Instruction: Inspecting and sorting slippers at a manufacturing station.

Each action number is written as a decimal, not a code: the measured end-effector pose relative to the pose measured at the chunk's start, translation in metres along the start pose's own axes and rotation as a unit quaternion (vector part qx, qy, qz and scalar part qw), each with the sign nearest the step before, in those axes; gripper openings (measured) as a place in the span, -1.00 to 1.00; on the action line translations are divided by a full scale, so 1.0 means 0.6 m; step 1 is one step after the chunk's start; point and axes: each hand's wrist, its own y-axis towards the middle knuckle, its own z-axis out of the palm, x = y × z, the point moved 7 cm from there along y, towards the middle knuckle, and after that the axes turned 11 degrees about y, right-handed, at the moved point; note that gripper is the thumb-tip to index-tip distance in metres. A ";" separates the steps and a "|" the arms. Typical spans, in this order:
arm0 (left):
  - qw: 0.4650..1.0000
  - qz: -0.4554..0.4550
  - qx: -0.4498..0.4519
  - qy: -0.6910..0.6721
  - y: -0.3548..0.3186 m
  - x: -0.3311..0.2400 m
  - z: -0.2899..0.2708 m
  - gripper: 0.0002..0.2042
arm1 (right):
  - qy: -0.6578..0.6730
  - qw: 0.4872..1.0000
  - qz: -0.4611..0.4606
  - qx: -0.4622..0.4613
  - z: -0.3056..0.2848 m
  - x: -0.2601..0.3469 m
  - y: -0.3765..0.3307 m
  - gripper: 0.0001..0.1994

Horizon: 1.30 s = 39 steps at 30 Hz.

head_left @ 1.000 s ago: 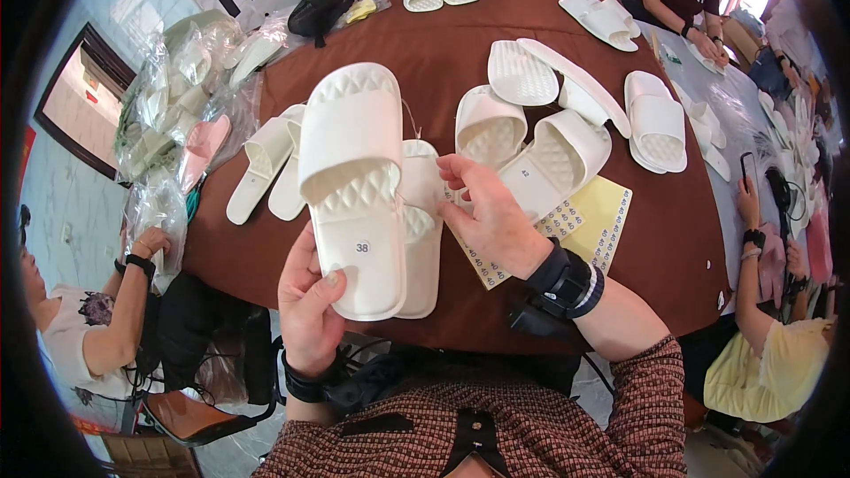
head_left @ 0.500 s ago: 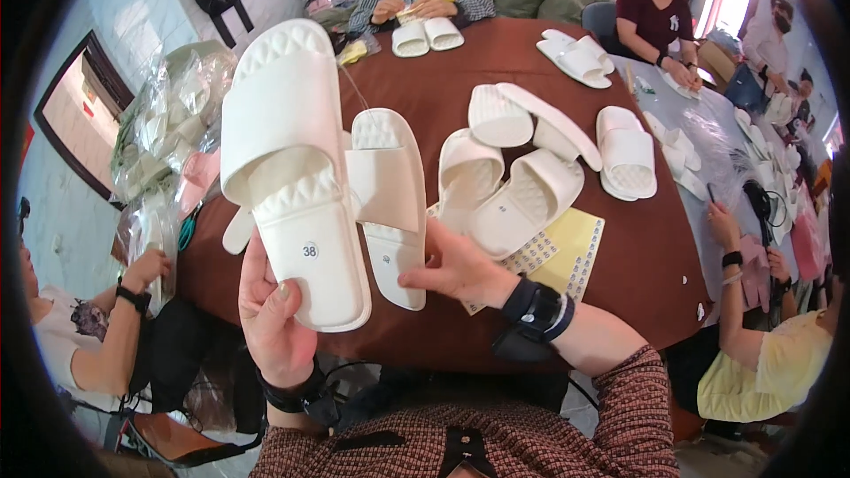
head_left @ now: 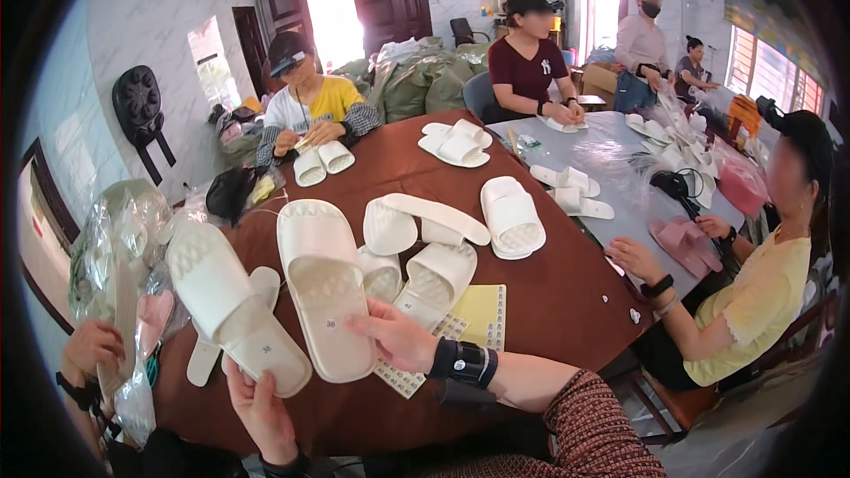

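Observation:
My left hand (head_left: 262, 412) pinches the heel end of a white slipper (head_left: 208, 274), thumb on the insole beside a small round size sticker. In my right hand (head_left: 403, 336) is a second white slipper (head_left: 323, 243), gripped at the heel edge with the thumb on its insole near a similar sticker. Both slippers tilt with toes away from me and insoles facing up. Behind the left one, part of another white slipper (head_left: 205, 365) shows on the brown-covered table (head_left: 567, 301). A heap of white slippers (head_left: 438, 279) sits just beyond my right hand, next to a yellow sticker sheet (head_left: 489, 305).
More white slippers (head_left: 513, 217) lie farther right and back. Across the table a person in white and yellow (head_left: 319, 102) handles slippers. Others work around a grey table (head_left: 611, 168) at right. Plastic-bagged slippers (head_left: 124, 257) crowd the left side, where another person's hand (head_left: 93, 345) reaches in.
The two slippers, overlapped before, are now apart side by side and lower. My right hand has moved its slipper up beside the other. The view has tilted up, showing more of the room.

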 end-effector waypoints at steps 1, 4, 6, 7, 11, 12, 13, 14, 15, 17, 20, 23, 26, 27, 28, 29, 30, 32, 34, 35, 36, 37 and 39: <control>1.000 -0.002 0.017 0.003 -0.003 0.010 0.009 -0.31 | -0.032 0.999 -0.004 0.007 0.002 -0.001 -0.001 -0.54; 0.998 -0.022 0.049 -0.026 -0.019 0.030 0.048 -0.33 | -0.141 0.989 -0.027 0.029 -0.004 -0.014 -0.001 -0.49; 0.996 -0.062 0.057 -0.024 -0.024 0.043 0.053 -0.36 | -0.161 0.986 -0.015 0.033 0.009 -0.015 -0.004 -0.52; 0.996 -0.063 0.057 -0.023 -0.027 0.045 0.051 -0.36 | -0.182 0.983 -0.003 0.036 0.013 -0.018 -0.005 -0.56; 0.996 -0.067 0.062 0.010 -0.032 0.043 0.062 -0.37 | -0.164 0.984 -0.037 0.062 0.004 -0.029 0.004 -0.53; 0.996 -0.071 0.049 0.006 -0.034 0.043 0.059 -0.39 | -0.165 0.984 -0.036 0.051 0.000 -0.029 0.005 -0.53; 0.996 -0.072 0.049 0.007 -0.033 0.045 0.051 -0.39 | -0.166 0.985 -0.035 0.040 -0.003 -0.029 0.007 -0.53; 0.992 -0.093 0.077 0.022 -0.033 0.052 0.046 -0.41 | -0.165 0.985 -0.035 0.038 -0.004 -0.028 0.007 -0.53; 0.987 -0.114 0.105 0.037 -0.036 0.059 0.042 -0.44 | -0.161 0.986 -0.045 0.031 -0.007 -0.023 0.007 -0.53; 0.983 -0.114 0.112 0.087 -0.047 0.063 0.025 -0.46 | -0.155 0.986 -0.053 0.024 -0.004 -0.017 0.008 -0.52; 0.972 -0.087 0.122 0.181 -0.063 0.067 0.002 -0.49 | -0.149 0.986 -0.077 -0.002 -0.003 -0.002 0.005 -0.54; 0.959 -0.076 0.117 0.246 -0.069 0.066 -0.014 -0.52 | -0.184 0.978 -0.093 -0.044 -0.015 0.006 0.004 -0.55; 0.959 -0.075 0.107 0.251 -0.068 0.083 -0.047 -0.58 | -0.190 0.976 -0.091 -0.047 -0.007 0.003 0.005 -0.57; 0.956 -0.051 0.093 0.272 -0.067 0.088 -0.063 -0.61 | -0.177 0.979 -0.092 -0.049 -0.006 -0.001 0.007 -0.57; 0.953 -0.027 0.080 0.291 -0.065 0.093 -0.073 -0.64 | -0.166 0.980 -0.095 -0.052 -0.004 0.000 0.008 -0.57; 0.954 -0.029 0.080 0.289 -0.064 0.103 -0.080 -0.64 | -0.168 0.980 -0.094 -0.054 0.000 0.002 0.008 -0.57; 0.950 -0.023 0.072 0.302 -0.064 0.109 -0.087 -0.67 | -0.161 0.980 -0.100 -0.059 0.004 0.006 0.008 -0.57; 0.947 -0.020 0.064 0.314 -0.068 0.109 -0.093 -0.70 | -0.155 0.980 -0.104 -0.066 0.010 0.016 0.011 -0.58; 0.930 0.017 0.085 0.356 -0.066 0.095 -0.078 -0.76 | -0.152 0.981 -0.106 -0.061 0.018 0.035 0.015 -0.60; 0.931 0.014 0.085 0.355 -0.065 0.092 -0.075 -0.76 | -0.153 0.981 -0.104 -0.064 0.021 0.047 0.016 -0.60; 0.925 0.038 0.091 0.366 -0.068 0.083 -0.070 -0.78 | -0.148 0.979 -0.126 -0.060 0.027 0.065 0.014 -0.60; 0.919 0.062 0.097 0.377 -0.070 0.076 -0.066 -0.80 | -0.142 0.977 -0.149 -0.056 0.032 0.084 0.011 -0.61; 0.921 0.065 0.092 0.372 -0.073 0.071 -0.068 -0.81 | -0.135 0.973 -0.164 -0.088 0.017 0.121 0.003 -0.61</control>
